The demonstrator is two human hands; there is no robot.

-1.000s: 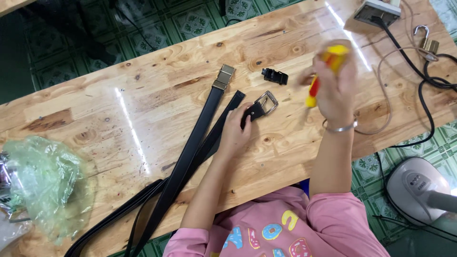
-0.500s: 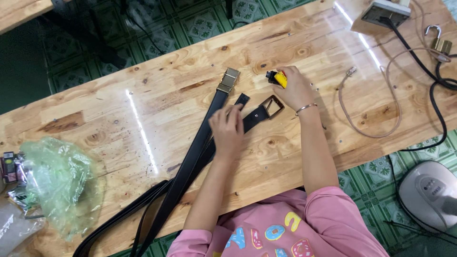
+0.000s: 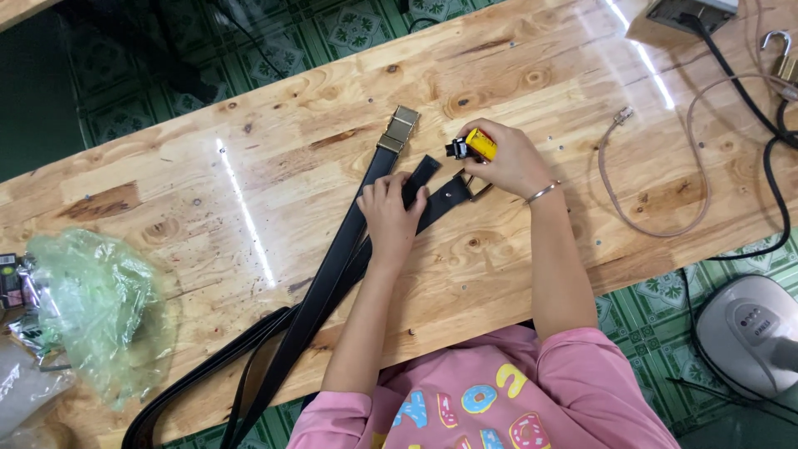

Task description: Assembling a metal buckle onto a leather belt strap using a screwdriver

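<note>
Two black leather belts lie diagonally across the wooden table (image 3: 208, 183). One belt (image 3: 332, 266) ends in a brass-coloured buckle (image 3: 399, 129). My left hand (image 3: 391, 216) presses flat on the other belt's strap end (image 3: 420, 176), near its metal frame buckle (image 3: 475, 188). My right hand (image 3: 507, 158) is closed on a yellow-handled screwdriver (image 3: 480, 144), held over that buckle. A small black clip (image 3: 456, 149) sits right at the screwdriver's end. A thin bracelet circles my right wrist.
A crumpled green plastic bag (image 3: 91, 312) lies at the table's left end. A beige cable (image 3: 657, 166) loops at the right, beside black cords (image 3: 748, 108), a padlock (image 3: 781, 50) and a grey box (image 3: 682, 17). A grey appliance (image 3: 752, 333) stands on the green tiled floor.
My right hand came down from a raised position at the right, bringing the screwdriver to the black clip by the frame buckle. My left hand stayed pressed on the strap.
</note>
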